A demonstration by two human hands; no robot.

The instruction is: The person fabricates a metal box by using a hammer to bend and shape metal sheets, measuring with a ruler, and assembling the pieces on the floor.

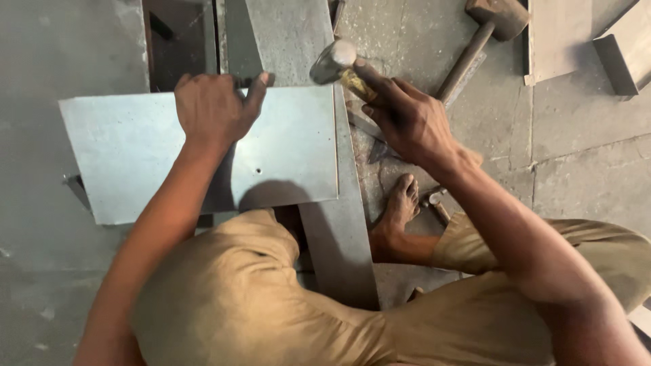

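A flat grey metal sheet [135,156] lies across a long steel bar [339,224] on the floor. My left hand [213,108] presses down on the sheet's far edge, fingers curled over it. My right hand [407,118] grips the handle of a small steel-headed hammer [333,61], whose head hovers just beyond the sheet's far right corner. A small hole shows in the sheet near its middle. My knees in tan trousers and one bare foot [400,203] sit below the sheet.
A large wooden mallet [485,30] lies on the concrete floor at the upper right. Metal plates and a block [620,51] rest at the far right. A dark opening [178,41] lies beyond the sheet. A small tool [435,203] lies beside my foot.
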